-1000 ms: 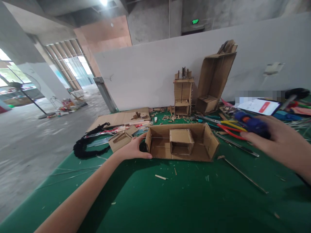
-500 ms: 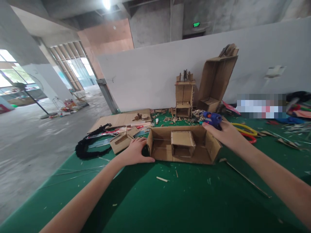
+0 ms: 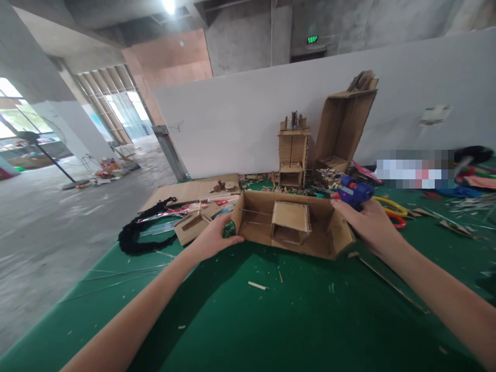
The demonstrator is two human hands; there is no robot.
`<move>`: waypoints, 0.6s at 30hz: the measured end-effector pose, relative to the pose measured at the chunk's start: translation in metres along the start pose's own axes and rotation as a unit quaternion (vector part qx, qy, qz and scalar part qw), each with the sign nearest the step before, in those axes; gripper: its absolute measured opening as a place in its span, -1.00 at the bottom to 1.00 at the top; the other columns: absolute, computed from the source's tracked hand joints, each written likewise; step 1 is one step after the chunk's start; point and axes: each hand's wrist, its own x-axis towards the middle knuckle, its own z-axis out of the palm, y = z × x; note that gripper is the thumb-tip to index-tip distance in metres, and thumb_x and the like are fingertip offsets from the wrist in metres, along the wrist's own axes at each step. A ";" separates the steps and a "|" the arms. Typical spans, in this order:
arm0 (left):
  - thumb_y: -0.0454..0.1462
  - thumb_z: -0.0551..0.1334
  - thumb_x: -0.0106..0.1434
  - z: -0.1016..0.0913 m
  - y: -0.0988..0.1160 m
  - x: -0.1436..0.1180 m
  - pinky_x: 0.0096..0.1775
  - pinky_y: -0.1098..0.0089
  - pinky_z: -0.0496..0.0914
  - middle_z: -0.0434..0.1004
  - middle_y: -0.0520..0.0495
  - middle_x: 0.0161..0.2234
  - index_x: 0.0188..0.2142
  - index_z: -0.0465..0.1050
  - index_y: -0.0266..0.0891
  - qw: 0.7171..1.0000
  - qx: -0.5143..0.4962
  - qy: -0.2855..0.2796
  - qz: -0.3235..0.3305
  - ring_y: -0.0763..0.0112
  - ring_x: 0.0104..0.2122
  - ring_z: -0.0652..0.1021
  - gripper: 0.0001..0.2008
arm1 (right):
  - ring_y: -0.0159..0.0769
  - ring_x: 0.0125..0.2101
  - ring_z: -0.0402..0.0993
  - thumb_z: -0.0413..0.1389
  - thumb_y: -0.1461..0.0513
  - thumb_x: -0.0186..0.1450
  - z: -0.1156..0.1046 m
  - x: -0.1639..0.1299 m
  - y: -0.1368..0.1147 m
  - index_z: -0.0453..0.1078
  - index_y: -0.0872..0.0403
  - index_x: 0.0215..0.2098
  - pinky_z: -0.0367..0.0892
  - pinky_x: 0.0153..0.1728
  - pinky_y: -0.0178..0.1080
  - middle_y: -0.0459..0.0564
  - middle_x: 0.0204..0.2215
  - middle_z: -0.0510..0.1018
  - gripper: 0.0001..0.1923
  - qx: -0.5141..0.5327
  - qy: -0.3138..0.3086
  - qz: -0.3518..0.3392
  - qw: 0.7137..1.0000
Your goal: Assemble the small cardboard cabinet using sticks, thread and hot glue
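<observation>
open box (image 3: 253, 230): matt cardboard | blue tool (image 3: 355, 194): smooth plastic | black coil (image 3: 127, 240): fuzzy, cloth-like

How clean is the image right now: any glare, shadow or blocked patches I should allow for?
Head view: the ceiling lamp glares and the far-left window is washed out; head view: dark shadow lies on the green tabletop in front of the cardboard box; head view: a pixelated patch hides detail at right.

Small brown cardboard box (image 3: 290, 216) sat inside open brown rectangular cardboard tray (image 3: 256, 231), above flat green surface (image 3: 248, 330). Narrow brown cardboard tower (image 3: 292, 147) stood behind tray; tall brown open-fronted cardboard case (image 3: 343, 126), right of tower. Fuzzy black loop (image 3: 129, 242) lay left of tray.
</observation>
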 end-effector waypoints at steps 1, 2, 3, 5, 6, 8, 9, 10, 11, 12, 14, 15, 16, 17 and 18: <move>0.00 0.22 0.13 -0.002 0.000 0.000 0.10 0.13 0.23 0.32 -0.16 0.12 0.10 0.25 -0.18 1.000 -0.008 0.011 0.011 0.08 0.10 0.34 -0.41 | -0.08 -0.26 0.47 0.14 0.01 0.11 0.000 -0.001 -0.001 0.42 0.02 -0.30 0.36 -0.22 -0.09 -0.02 -0.35 0.54 -0.71 0.006 0.008 0.005 1.000; -0.01 0.21 0.14 -0.005 0.001 0.000 0.13 0.12 0.20 0.29 -0.16 0.14 0.12 0.22 -0.17 1.000 -0.009 0.018 0.024 0.08 0.13 0.30 -0.41 | -0.08 -0.23 0.47 0.15 0.02 0.11 0.000 -0.003 -0.003 0.42 0.01 -0.30 0.36 -0.20 -0.09 -0.01 -0.34 0.54 -0.71 0.012 0.015 0.007 1.000; -0.01 0.21 0.15 -0.007 0.001 0.001 0.16 0.12 0.16 0.26 -0.17 0.16 0.13 0.21 -0.17 0.999 -0.005 0.022 0.037 0.09 0.16 0.25 -0.40 | -0.07 -0.21 0.47 0.15 0.03 0.10 0.001 -0.004 -0.004 0.41 0.01 -0.30 0.35 -0.18 -0.08 -0.02 -0.33 0.54 -0.72 0.019 0.020 0.007 1.000; -0.01 0.21 0.15 -0.009 0.000 0.001 0.20 0.12 0.08 0.19 -0.17 0.19 0.13 0.22 -0.16 0.998 0.006 0.029 0.058 0.10 0.21 0.16 -0.41 | -0.07 -0.19 0.47 0.16 0.04 0.10 0.001 -0.006 -0.005 0.42 0.00 -0.30 0.35 -0.14 -0.07 -0.02 -0.31 0.54 -0.73 0.028 0.028 0.002 0.999; -0.01 0.21 0.15 -0.009 0.000 0.000 0.22 0.14 0.06 0.15 -0.17 0.20 0.12 0.24 -0.16 0.997 0.011 0.034 0.062 0.10 0.23 0.13 -0.42 | -0.07 -0.19 0.48 0.16 0.05 0.10 0.002 -0.007 -0.004 0.42 0.01 -0.30 0.34 -0.13 -0.07 -0.02 -0.31 0.55 -0.73 0.029 0.031 -0.001 0.999; -0.01 0.22 0.14 -0.006 -0.002 0.000 0.23 0.16 0.05 0.06 -0.17 0.20 0.07 0.29 -0.17 0.998 0.019 0.042 0.050 0.10 0.23 0.11 -0.46 | -0.08 -0.19 0.48 0.16 0.05 0.11 0.003 -0.007 -0.001 0.43 0.02 -0.29 0.32 -0.09 -0.05 -0.03 -0.32 0.56 -0.73 0.029 0.039 -0.011 0.999; -0.01 0.22 0.14 -0.004 -0.003 0.000 0.22 0.17 0.08 0.03 -0.17 0.20 0.04 0.32 -0.18 0.998 0.018 0.041 0.036 0.09 0.21 0.15 -0.49 | -0.08 -0.19 0.47 0.16 0.04 0.11 0.004 -0.007 0.001 0.44 0.03 -0.29 0.31 -0.08 -0.05 -0.03 -0.32 0.56 -0.72 0.029 0.041 -0.015 0.999; -0.01 0.20 0.15 -0.002 -0.003 0.001 0.19 0.18 0.15 0.03 -0.17 0.19 -0.01 0.35 -0.20 0.999 0.013 0.034 0.018 0.09 0.17 0.21 -0.52 | -0.08 -0.20 0.47 0.16 0.03 0.11 0.005 -0.006 0.004 0.44 0.03 -0.29 0.30 -0.07 -0.04 -0.03 -0.33 0.56 -0.71 0.029 0.041 -0.017 0.999; -0.01 0.19 0.16 0.001 -0.004 0.001 0.13 0.17 0.23 0.08 -0.18 0.16 -0.06 0.37 -0.21 1.000 0.007 0.020 0.001 0.10 0.11 0.30 -0.56 | -0.08 -0.20 0.47 0.16 0.01 0.11 0.005 -0.005 0.007 0.44 0.04 -0.29 0.30 -0.08 -0.04 -0.04 -0.33 0.56 -0.69 0.031 0.037 -0.017 0.999; 0.00 0.17 0.17 0.003 -0.004 0.002 0.07 0.16 0.30 0.16 -0.19 0.11 -0.12 0.38 -0.23 1.000 0.003 0.005 -0.011 0.11 0.04 0.37 -0.59 | -0.08 -0.21 0.47 0.15 0.00 0.12 0.006 -0.004 0.009 0.43 0.04 -0.28 0.30 -0.09 -0.04 -0.04 -0.33 0.55 -0.67 0.033 0.032 -0.016 0.999; 0.00 0.15 0.18 0.008 -0.005 0.004 -0.05 0.15 0.37 0.32 -0.19 -0.02 -0.22 0.39 -0.24 1.000 0.010 -0.025 -0.013 0.13 -0.10 0.45 -0.64 | -0.09 -0.24 0.47 0.13 -0.04 0.14 0.006 -0.001 0.011 0.42 0.04 -0.26 0.32 -0.14 -0.06 -0.04 -0.33 0.55 -0.64 0.024 0.013 -0.012 1.000; -0.01 0.15 0.19 0.010 -0.005 0.005 -0.08 0.14 0.38 0.38 -0.18 -0.10 -0.25 0.38 -0.24 0.999 0.025 -0.034 -0.008 0.13 -0.13 0.46 -0.66 | -0.09 -0.25 0.47 0.10 -0.05 0.16 0.006 0.000 0.011 0.42 0.04 -0.26 0.32 -0.17 -0.08 -0.03 -0.33 0.55 -0.63 0.008 0.005 -0.012 1.000; -0.01 0.14 0.19 0.012 -0.005 0.006 -0.09 0.13 0.37 0.41 -0.18 -0.15 -0.28 0.38 -0.24 0.998 0.043 -0.036 -0.002 0.12 -0.15 0.46 -0.67 | -0.09 -0.25 0.46 0.06 -0.06 0.18 0.004 0.001 0.009 0.41 0.04 -0.27 0.32 -0.19 -0.10 -0.02 -0.33 0.55 -0.63 -0.017 -0.002 -0.013 1.000; -0.02 0.14 0.19 0.014 -0.006 0.007 -0.09 0.13 0.36 0.43 -0.18 -0.19 -0.29 0.37 -0.24 0.998 0.060 -0.035 0.002 0.11 -0.16 0.46 -0.68 | -0.09 -0.25 0.46 0.02 -0.06 0.20 0.001 0.002 0.006 0.40 0.05 -0.28 0.32 -0.21 -0.11 0.00 -0.33 0.55 -0.63 -0.051 -0.003 -0.017 0.999; -0.02 0.13 0.20 0.016 -0.006 0.007 -0.10 0.12 0.36 0.44 -0.19 -0.20 -0.31 0.37 -0.24 0.997 0.074 -0.031 0.003 0.10 -0.16 0.46 -0.68 | -0.07 -0.25 0.46 -0.01 -0.06 0.22 -0.002 0.003 0.002 0.39 0.05 -0.28 0.31 -0.22 -0.12 0.02 -0.33 0.54 -0.62 -0.096 -0.003 -0.023 0.995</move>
